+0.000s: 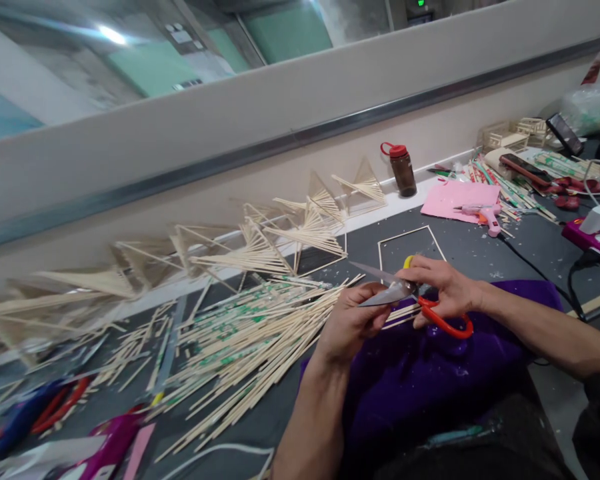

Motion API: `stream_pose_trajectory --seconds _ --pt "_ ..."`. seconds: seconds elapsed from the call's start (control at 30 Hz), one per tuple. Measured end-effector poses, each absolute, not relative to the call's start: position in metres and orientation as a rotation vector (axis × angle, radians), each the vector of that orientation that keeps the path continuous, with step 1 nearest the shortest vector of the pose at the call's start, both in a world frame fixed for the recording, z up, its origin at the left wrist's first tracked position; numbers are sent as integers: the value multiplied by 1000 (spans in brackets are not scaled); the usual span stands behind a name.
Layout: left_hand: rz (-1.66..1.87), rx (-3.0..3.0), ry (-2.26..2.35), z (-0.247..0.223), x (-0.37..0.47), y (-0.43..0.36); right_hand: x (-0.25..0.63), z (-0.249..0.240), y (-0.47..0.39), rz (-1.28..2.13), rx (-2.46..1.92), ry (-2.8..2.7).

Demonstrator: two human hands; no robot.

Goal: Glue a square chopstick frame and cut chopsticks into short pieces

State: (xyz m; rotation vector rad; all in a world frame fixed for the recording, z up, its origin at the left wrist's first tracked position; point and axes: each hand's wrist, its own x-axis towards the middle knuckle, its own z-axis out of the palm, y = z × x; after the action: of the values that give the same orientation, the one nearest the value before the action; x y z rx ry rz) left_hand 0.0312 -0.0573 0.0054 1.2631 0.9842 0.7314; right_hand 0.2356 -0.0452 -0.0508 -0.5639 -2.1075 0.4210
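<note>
My right hand (443, 290) grips scissors (397, 287) with one red and one yellow handle. Their blades are spread and point left, over my left hand (353, 320). The fingers of my left hand are closed around a few thin wooden sticks (400, 317), whose ends stick out to the right below the scissors. Beneath both hands a purple cloth (380, 393) covers my lap. A large pile of thin wooden sticks (260, 360), some in green-printed wrappers, lies just left of my left hand.
Twisted stick frames (310, 233) stand along the wall. A stick square (405, 233) lies beyond my hands. A brown bottle (403, 170) with a red lid stands at the back. Rightward are a pink glue gun (485, 213), its cord and a magenta power strip (593, 239). Pliers (63, 403) lie front left.
</note>
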Motion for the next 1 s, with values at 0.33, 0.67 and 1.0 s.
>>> stream_pose_trajectory --seconds 0.33,0.67,1.0 --pt "581 1110 840 -5 29 -51 239 -49 -45 465 -531 -2146" --pt "1249 1970 1312 -22 39 -49 237 -51 -42 518 -919 -1992" --pt "1188 2198 1302 -22 33 -45 234 -51 -42 557 -960 -2042"
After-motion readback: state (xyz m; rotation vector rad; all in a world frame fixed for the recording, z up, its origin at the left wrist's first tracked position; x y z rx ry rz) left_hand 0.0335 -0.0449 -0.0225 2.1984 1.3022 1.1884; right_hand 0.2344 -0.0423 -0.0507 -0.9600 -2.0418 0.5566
